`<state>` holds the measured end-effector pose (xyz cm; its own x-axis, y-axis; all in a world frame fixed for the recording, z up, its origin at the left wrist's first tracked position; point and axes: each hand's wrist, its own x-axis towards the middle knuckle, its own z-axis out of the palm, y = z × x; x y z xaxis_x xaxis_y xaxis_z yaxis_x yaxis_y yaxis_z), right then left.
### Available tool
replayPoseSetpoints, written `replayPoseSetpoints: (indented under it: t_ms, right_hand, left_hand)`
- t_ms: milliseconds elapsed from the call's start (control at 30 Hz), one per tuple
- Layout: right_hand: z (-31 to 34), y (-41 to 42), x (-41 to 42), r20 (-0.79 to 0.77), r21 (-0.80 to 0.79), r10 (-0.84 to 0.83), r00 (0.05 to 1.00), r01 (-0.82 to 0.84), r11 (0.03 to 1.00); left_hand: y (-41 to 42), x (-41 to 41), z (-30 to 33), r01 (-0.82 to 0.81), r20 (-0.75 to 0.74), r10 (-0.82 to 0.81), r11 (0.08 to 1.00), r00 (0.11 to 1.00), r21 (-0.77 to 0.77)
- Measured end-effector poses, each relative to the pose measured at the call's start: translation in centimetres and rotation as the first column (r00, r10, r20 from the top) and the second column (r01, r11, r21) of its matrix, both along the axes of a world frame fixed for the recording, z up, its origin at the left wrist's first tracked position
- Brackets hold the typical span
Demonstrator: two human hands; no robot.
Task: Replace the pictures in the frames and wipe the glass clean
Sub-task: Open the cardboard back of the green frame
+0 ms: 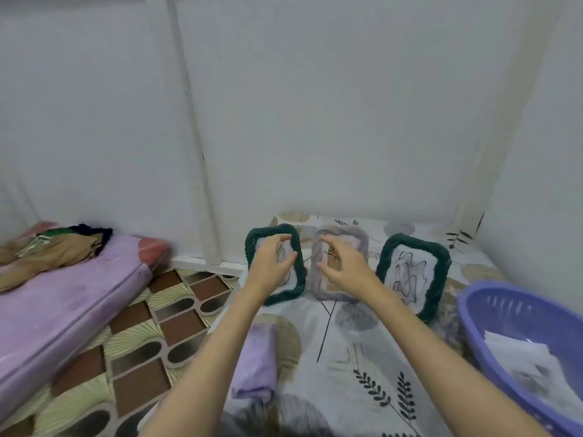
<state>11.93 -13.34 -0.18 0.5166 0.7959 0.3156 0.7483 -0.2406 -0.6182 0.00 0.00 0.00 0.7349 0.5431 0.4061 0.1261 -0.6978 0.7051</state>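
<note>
Frames (pixel 413 275) are leaning upright on the bed (pixel 347 357); both hands, left (pixel 271 263) and right (pixel 344 266), are reaching, fingers spread, holding nothing. A careless nudge could be toppling them.

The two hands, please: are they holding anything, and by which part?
Nothing is held: the left hand and right hand hover, fingers loosely curved, before the frames.

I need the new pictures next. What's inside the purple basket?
Inside the purple basket lie white paper sheets with blurred dark marks, perhaps drawings. How many there are, and anything under them, is hidden; the basket's right part runs out of view.
</note>
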Motion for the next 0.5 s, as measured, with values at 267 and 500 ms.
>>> replayPoseSetpoints:
  t_ms: [267, 500]
  right_hand:
    - [-3.7, 7.7, 0.8, -0.15, 0.075, 0.002, 0.989, 0.01, 0.997]
    - [-5.6, 12.4, 2.1, -0.214, 0.025, -0.026, 0.977, 0.032, 0.999]
  left_hand:
    - [6.6, -0.6, -5.3, -0.216, 0.041, 0.222, 0.969, 0.974, -0.116]
    - [9.4, 0.2, -8.2, -0.083, 0.103, 0.12, 0.947, 0.987, -0.31]
